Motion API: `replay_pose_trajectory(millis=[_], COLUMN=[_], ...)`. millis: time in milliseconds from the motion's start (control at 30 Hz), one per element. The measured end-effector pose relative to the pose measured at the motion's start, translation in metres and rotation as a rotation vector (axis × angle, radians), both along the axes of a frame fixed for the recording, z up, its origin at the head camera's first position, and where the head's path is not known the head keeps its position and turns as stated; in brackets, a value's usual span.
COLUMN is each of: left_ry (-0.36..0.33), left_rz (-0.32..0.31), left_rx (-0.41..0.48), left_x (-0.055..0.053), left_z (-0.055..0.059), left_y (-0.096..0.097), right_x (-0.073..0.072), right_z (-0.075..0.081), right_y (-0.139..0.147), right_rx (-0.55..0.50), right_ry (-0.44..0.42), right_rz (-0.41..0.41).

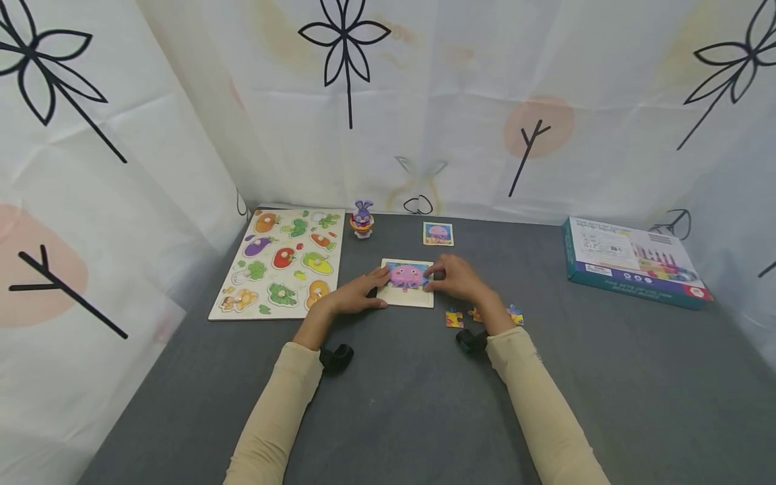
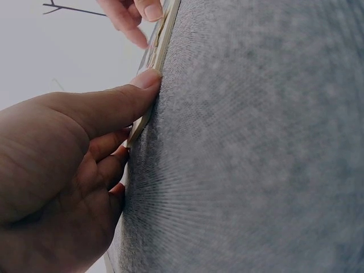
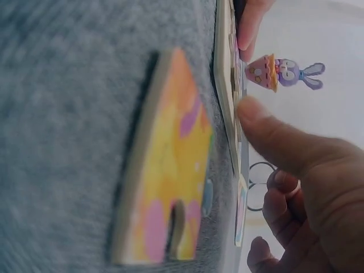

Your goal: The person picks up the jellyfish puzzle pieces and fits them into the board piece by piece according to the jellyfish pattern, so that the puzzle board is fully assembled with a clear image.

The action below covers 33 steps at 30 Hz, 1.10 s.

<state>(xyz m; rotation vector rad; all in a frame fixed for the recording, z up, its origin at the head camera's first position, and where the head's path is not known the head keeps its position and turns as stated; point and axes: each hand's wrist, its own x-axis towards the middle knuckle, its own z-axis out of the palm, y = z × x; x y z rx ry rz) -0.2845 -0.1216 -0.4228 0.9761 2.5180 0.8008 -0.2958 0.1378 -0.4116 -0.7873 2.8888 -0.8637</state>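
In the head view, a small wooden puzzle board [image 1: 409,301] with a pink octopus-like picture [image 1: 407,275] lies on the grey table. My left hand [image 1: 351,293] holds the board's left side, its thumb against the near edge in the left wrist view. Over the picture's right side, my right hand [image 1: 457,277] has its thumb and index finger close together at a puzzle piece, which they largely hide. The right thumb touches the board top in the right wrist view. Loose yellow-orange puzzle pieces [image 1: 455,318] lie by the right wrist; one piece [image 3: 165,165] shows large in the right wrist view.
A vegetable puzzle board [image 1: 285,276] lies to the left. Behind the small board stand a purple bunny figure [image 1: 362,219] and a small picture card [image 1: 438,234] lying flat. A boxed set [image 1: 633,259] lies at the right. White printed cloth [image 1: 455,135] walls the table.
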Motion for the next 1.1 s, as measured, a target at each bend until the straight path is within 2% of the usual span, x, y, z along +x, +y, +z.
replay_pose_trajectory(millis=[200, 333, 567, 767, 933, 1100], left_ry=[0.003, -0.003, -0.008, -0.007, -0.006, -0.015], left_rz=[0.005, 0.006, 0.008, 0.013, 0.014, 0.009], left_rx=[-0.01, -0.008, -0.005, -0.008, -0.007, -0.001], left_x=[0.0, -0.001, 0.0, 0.0, 0.0, 0.0], left_z=[0.0, 0.001, 0.001, 0.0, 0.0, 0.0], left_y=[0.001, 0.002, 0.001, 0.001, 0.001, -0.002], right_x=[-0.001, -0.002, -0.005, -0.006, -0.006, -0.003], right_z=[0.001, 0.003, 0.001, 0.002, 0.007, 0.011], right_y=[-0.001, -0.002, -0.004, -0.004, -0.007, -0.013], right_rx=[-0.039, -0.018, -0.01, 0.02, 0.087, 0.18], right_ry=[0.023, 0.031, 0.029, -0.006, -0.053, -0.015], right_rz=[0.077, 0.126, 0.158, 0.137, 0.066, -0.008])
